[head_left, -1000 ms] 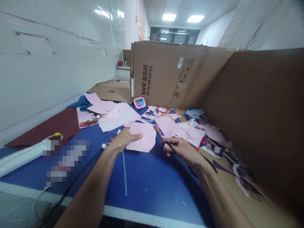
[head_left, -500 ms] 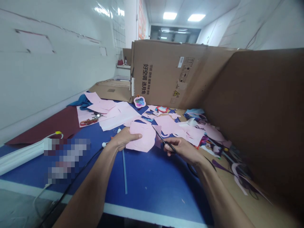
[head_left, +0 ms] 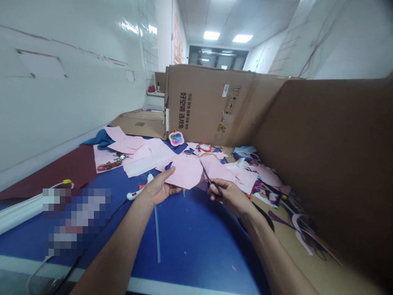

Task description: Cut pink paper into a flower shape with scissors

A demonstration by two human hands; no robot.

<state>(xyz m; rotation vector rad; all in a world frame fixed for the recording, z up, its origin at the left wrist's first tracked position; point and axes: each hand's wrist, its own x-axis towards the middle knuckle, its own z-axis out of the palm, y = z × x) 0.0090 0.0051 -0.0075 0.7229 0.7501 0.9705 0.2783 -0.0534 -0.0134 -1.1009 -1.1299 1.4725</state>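
Note:
Above the blue table, my left hand (head_left: 162, 186) pinches a piece of pink paper (head_left: 186, 173) by its left side, thumb on top and fingers beneath. The paper's right edge is cut in a curve. My right hand (head_left: 225, 193) is closed around the handles of black scissors (head_left: 211, 183), whose blades point up and away beside that curved edge. Whether the blades touch the paper I cannot tell. Under my left wrist lies a white glue gun (head_left: 133, 194) with a black cord. A thin blue-grey strip (head_left: 157, 233) rests on the table below.
Pink paper sheets (head_left: 147, 151) and scraps spread across the back of the blue table (head_left: 196, 237). Keys (head_left: 121, 157) lie on one sheet. A large cardboard box (head_left: 208, 106) stands behind, its flap (head_left: 322, 143) rising at the right. A flower-shaped piece (head_left: 176, 138) leans against it.
The pink paper has turned and tilted in my left hand, whose fingers now show beneath it. The scissors stay beside its right edge. The whole view has shifted slightly.

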